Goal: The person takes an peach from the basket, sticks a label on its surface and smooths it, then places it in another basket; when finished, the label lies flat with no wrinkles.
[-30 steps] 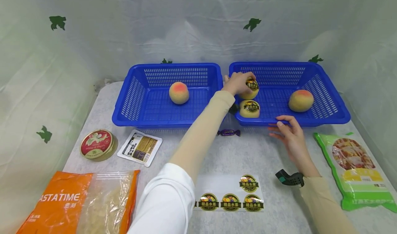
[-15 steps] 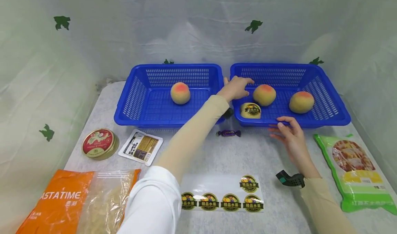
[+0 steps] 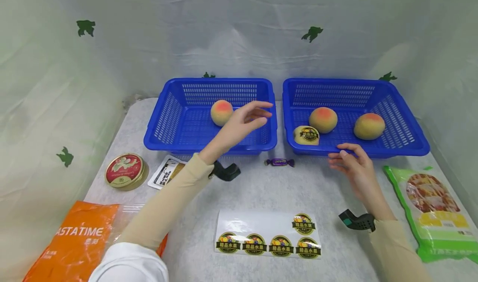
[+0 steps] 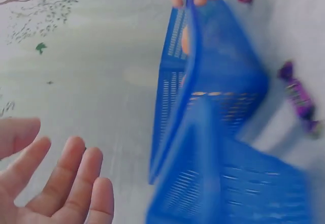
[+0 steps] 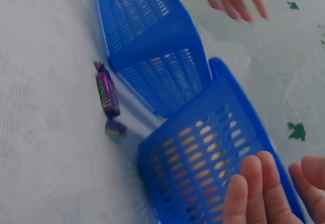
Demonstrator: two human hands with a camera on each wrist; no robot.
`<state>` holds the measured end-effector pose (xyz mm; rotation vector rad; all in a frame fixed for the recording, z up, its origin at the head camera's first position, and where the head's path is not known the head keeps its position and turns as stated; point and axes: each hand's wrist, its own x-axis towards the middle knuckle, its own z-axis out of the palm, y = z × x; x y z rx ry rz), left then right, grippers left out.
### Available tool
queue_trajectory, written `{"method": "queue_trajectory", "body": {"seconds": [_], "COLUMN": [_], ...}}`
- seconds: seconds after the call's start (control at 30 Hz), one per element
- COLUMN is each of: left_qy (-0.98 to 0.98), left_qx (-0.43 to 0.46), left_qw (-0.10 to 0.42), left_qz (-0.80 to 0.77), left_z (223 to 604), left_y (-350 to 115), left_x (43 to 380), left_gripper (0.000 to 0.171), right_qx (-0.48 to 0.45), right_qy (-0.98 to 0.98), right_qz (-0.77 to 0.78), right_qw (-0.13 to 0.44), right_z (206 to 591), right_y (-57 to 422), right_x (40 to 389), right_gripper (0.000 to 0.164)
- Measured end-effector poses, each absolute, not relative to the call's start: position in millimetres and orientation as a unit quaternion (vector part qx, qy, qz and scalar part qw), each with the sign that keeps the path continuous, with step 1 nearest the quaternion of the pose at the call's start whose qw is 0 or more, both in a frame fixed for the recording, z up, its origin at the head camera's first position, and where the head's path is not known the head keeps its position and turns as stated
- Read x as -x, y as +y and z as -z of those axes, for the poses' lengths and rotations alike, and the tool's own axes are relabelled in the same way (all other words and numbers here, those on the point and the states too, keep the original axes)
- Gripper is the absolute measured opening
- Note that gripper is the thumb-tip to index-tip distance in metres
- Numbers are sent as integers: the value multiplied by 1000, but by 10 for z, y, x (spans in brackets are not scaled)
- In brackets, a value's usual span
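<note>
My left hand [image 3: 248,122] hovers over the left blue basket [image 3: 158,107], fingers loosely spread and holding nothing. Behind it in the head view, a peach [image 3: 222,112] lies in that basket. At the front rim of the right blue basket [image 3: 414,126], my right hand [image 3: 360,174] rests with fairly straight fingers on either side of the rim. Three of its fingers [image 5: 251,176] lie along the outer wall in the right wrist view. Inside are a peach with a black-and-gold sticker [image 3: 307,135] at front left and two peaches showing no sticker, one mid-left [image 3: 323,120], one right [image 3: 369,126].
A sticker sheet [image 3: 257,221] lies at the front centre, and a purple-wrapped candy [image 3: 279,162] in front of the baskets. To the left are a round tin [image 3: 125,170], a flat packet [image 3: 163,176] and an orange bag [image 3: 72,240]; a green food bag [image 3: 435,213] lies right.
My left hand has let go of a peach in the right basket and moved left over the other basket. That peach shifted right, its sticker now out of sight. The right hand stays at the rim.
</note>
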<state>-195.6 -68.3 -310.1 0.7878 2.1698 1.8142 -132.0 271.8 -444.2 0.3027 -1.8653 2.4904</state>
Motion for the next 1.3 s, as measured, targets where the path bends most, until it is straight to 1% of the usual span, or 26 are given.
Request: {"method": "queue_trajectory", "body": {"seconds": [0.07,0.2,0.33,0.5,0.73,0.87,0.97,1.13,1.3], "left_qy": [716,694,696,694,671,655,658,666,675], "left_qx": [-230,-167,-123,-84,-7,13,18,26,22], "left_qw": [106,90,69,51,53,26,1,-30,-31], "left_qz": [-651,-694,-704,-713,-739,-755,-753,-745,-737], "left_z": [3180,3376,3560,3700,3851,3931,3968,4006,4007], "left_y": [-851,-1154,-1404,-1571,-1569,-1525,-1482,-1447,-1452], "left_x": [1804,1534,1332,1223,1218,1244,1261,1269,1275], "left_gripper": [37,39,40,45,48,48,46,41,40], "right_qx": [-99,-106,-133,-164,-172,-187,-194,-186,-161], "right_qy": [-606,-625,-631,-652,-675,-680,-681,-700,-746], "right_qz": [-789,-773,-763,-739,-712,-699,-691,-667,-621], "right_qw": [-3,-20,-34,-44,-88,-117,-146,-176,-179], "right_z": [4275,3907,3651,3468,3233,3090,3068,3192,3329], "right_y": [2636,2409,2188,1907,1390,1072,849,473,175], "right_x": [1252,1141,1182,1409,1818,2038,2243,2615,2825], "right_gripper": [30,27,25,25,28,27,31,38,38]}}
